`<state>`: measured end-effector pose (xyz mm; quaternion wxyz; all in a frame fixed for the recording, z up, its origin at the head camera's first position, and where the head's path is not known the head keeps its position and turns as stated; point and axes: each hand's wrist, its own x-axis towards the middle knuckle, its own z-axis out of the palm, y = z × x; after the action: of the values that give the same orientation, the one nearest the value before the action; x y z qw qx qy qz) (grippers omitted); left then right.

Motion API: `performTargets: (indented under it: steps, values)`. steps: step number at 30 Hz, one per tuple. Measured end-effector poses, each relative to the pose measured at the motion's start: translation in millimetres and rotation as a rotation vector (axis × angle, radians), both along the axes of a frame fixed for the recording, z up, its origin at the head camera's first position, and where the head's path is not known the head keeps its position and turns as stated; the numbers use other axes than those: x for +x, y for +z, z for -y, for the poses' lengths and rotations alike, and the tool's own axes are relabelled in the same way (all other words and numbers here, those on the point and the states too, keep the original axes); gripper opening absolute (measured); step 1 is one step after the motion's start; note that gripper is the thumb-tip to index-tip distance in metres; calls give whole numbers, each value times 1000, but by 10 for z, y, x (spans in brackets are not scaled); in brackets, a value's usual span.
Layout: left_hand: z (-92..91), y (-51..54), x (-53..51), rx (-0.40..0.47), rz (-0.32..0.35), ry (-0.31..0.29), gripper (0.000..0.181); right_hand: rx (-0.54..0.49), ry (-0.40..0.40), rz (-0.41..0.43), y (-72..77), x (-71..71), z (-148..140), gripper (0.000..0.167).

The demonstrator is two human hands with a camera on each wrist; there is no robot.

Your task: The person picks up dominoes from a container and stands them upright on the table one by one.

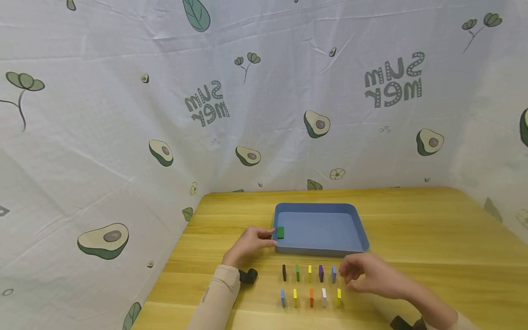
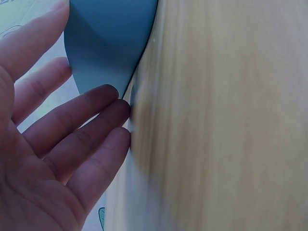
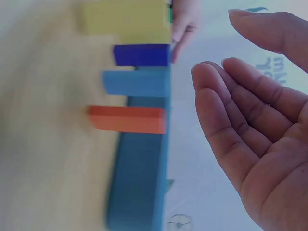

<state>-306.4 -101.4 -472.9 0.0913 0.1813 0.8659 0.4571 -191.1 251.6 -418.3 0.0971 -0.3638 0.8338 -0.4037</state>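
Observation:
A blue tray (image 1: 321,251) lies on the table, with a flat green block (image 1: 280,233) inside near its left wall. My left hand (image 1: 251,242) is at that wall; in the left wrist view its extended fingers (image 2: 79,120) reach the tray's side (image 2: 108,48). Upright thin blocks stand in two rows before the tray. My right hand (image 1: 365,273) hovers by the back row's right end, beside an orange block (image 3: 127,119), its fingers loosely bent and nothing between them. In the head view that hand mostly hides this block. Next to it stands a blue block (image 1: 334,274).
The back row also has black (image 1: 284,272), green (image 1: 297,273), yellow (image 1: 310,273) and purple (image 1: 321,273) blocks. A front row runs from a blue block (image 1: 283,298) to a yellow block (image 1: 339,297). Patterned cloth (image 1: 280,137) hangs behind the wooden table (image 1: 420,229).

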Motion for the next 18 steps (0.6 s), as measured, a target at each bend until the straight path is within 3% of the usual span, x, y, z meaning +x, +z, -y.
performTargets:
  steps: [10, 18]
  values:
    - [-11, 5, -6, 1, 1, -2, 51, 88, 62, -73, 524, -453, 176, 16]
    - [-13, -5, -18, 15, 1, -10, 50, 159, 74, -22, 654, -925, 493, 18]
